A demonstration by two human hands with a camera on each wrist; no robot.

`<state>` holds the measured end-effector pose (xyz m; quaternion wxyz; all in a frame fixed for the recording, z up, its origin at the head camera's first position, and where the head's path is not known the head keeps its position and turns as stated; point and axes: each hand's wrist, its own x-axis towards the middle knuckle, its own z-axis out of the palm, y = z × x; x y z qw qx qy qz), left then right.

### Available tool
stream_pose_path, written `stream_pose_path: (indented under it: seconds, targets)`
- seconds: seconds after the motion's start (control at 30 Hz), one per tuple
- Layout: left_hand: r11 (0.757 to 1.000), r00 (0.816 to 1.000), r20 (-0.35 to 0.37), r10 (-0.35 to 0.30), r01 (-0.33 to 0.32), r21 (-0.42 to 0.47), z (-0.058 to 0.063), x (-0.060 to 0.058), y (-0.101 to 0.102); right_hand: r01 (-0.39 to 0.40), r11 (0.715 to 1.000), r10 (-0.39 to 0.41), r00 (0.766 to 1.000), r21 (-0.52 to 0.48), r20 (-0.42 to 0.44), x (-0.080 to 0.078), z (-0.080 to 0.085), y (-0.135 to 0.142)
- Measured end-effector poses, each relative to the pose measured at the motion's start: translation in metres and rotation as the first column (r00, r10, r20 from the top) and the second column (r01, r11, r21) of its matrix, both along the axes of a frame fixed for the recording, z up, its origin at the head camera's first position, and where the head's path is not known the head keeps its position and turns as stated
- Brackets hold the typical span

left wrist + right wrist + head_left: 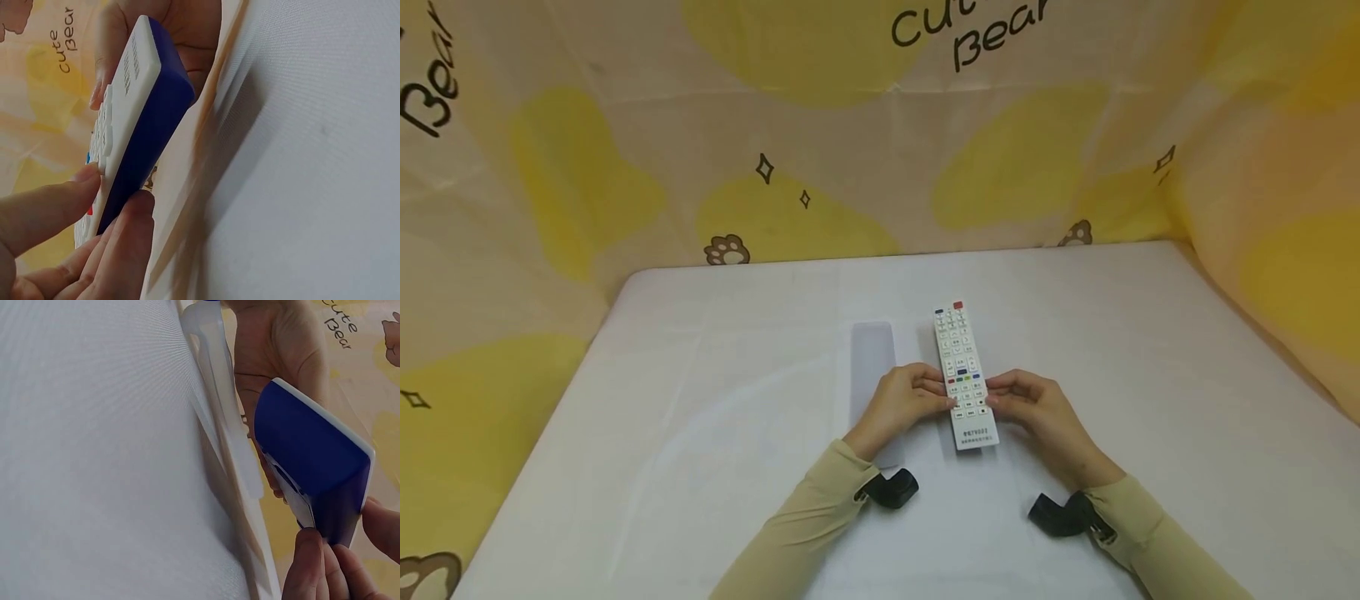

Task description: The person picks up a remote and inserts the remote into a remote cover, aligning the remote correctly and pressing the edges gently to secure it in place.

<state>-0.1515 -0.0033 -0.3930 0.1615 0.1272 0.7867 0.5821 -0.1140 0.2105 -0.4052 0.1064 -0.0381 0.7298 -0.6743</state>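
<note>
A white remote control with a dark blue back is held up off the table, its button face toward the head camera. My left hand pinches its left edge, thumb on the button side and fingers behind. On the opposite edge, my right hand pinches it between thumb and fingers. The left wrist view shows the blue end of the remote tilted above the table. To its left lies a translucent sleeve-like cover, partly hidden by the left hand. In the right wrist view the blue back is visible.
A white cloth-covered table spreads under both hands. Behind it hangs a yellow and cream printed curtain, which also runs along both sides. Black wrist mounts sit at the cuffs of the beige sleeves.
</note>
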Motion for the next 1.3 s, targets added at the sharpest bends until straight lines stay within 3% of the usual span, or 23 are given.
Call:
stream_pose_path:
  seconds: [0.57,0.93,1.17,1.3]
  targets:
    - [1.000,1.000,0.001,-0.020,0.020,0.022,-0.002,-0.001,0.001,0.029,0.996,-0.029,1.000,-0.079,0.009,-0.001,0.000,0.001]
    - [1.000,1.000,0.023,-0.012,0.011,0.020,-0.003,0.000,0.002,0.037,0.994,-0.042,0.998,-0.107,-0.041,0.001,-0.001,-0.002]
    - [0.999,1.000,0.016,0.012,-0.011,-0.034,-0.002,0.002,0.005,0.056,0.998,-0.058,0.995,-0.027,-0.077,0.001,0.001,-0.007]
    - [1.000,0.998,0.054,0.018,-0.017,-0.007,-0.001,0.002,0.006,0.065,0.998,-0.064,0.994,0.012,-0.084,0.001,0.002,-0.009]
